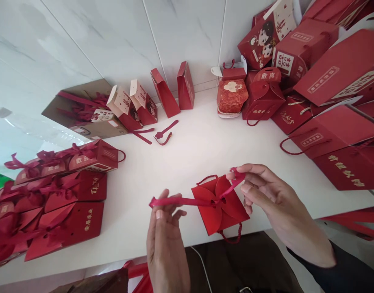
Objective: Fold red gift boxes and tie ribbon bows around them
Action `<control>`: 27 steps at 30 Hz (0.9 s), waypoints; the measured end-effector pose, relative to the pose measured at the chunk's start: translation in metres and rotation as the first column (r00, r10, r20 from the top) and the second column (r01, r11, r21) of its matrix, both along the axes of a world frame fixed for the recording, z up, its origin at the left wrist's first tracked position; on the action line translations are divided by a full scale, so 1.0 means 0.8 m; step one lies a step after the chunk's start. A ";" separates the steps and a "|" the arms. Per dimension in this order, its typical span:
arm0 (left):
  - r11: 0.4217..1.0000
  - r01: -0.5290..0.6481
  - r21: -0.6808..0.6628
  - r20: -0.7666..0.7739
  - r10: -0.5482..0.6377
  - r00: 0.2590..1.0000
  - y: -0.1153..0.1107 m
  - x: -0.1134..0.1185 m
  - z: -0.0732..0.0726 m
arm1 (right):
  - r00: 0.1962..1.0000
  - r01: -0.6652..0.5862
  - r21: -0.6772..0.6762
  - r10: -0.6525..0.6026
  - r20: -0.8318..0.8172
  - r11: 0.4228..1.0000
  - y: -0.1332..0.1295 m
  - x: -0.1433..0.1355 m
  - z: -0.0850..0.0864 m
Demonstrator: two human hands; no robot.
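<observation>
A small red gift box (209, 219) with folded petal-like flaps sits near the front edge of the white table. A dark red ribbon (190, 201) runs through the middle of its top. My left hand (167, 240), left of the box, holds one end of this ribbon between thumb and fingers, and that stretch is drawn out nearly straight. On the box's right, my right hand (266, 195) pinches the other end, which curls above the fingertips. Red cord handles (232, 240) stick out at the front and back of the box.
Rows of ribbon-tied red boxes (89, 221) fill the left. Behind them, a cardboard carton (95, 130) holds ribbons. Loose ribbon pieces (165, 134) lie mid-table. Several upright boxes (186, 87) line the tiled wall (187, 36). Red boxes and bags (333, 81) are piled at right.
</observation>
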State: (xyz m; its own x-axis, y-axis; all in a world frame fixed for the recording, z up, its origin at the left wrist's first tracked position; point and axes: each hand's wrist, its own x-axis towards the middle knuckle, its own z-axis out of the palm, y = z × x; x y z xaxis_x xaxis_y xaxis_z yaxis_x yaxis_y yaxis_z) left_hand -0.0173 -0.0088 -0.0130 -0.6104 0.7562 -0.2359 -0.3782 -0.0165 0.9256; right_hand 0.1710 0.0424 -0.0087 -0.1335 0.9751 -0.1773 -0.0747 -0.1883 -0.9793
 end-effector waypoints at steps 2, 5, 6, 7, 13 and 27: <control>0.996 0.032 0.084 -0.115 -0.022 0.993 0.013 -0.004 0.016 | 0.996 -0.012 0.118 0.001 0.094 0.993 0.004 -0.003 0.015; 0.985 0.111 0.130 -0.263 -0.073 0.962 0.038 -0.010 0.037 | 0.975 -0.057 0.299 -0.010 0.220 0.953 0.013 -0.013 0.038; 0.980 0.151 0.131 -0.308 -0.105 0.946 0.046 -0.012 0.042 | 0.968 -0.071 0.347 -0.020 0.252 0.935 0.017 -0.016 0.045; 0.973 0.192 0.128 -0.348 -0.137 0.927 0.054 -0.014 0.046 | 0.959 -0.083 0.387 -0.032 0.282 0.918 0.022 -0.019 0.051; 0.948 0.295 0.116 -0.463 -0.211 0.861 0.087 -0.020 0.067 | 0.869 -0.257 0.751 -0.194 0.454 0.608 0.050 -0.031 0.064; 0.836 0.177 -0.519 -0.472 -0.453 0.756 -0.003 -0.045 -0.007 | 0.662 -0.252 0.017 0.160 0.732 0.967 0.031 0.017 0.014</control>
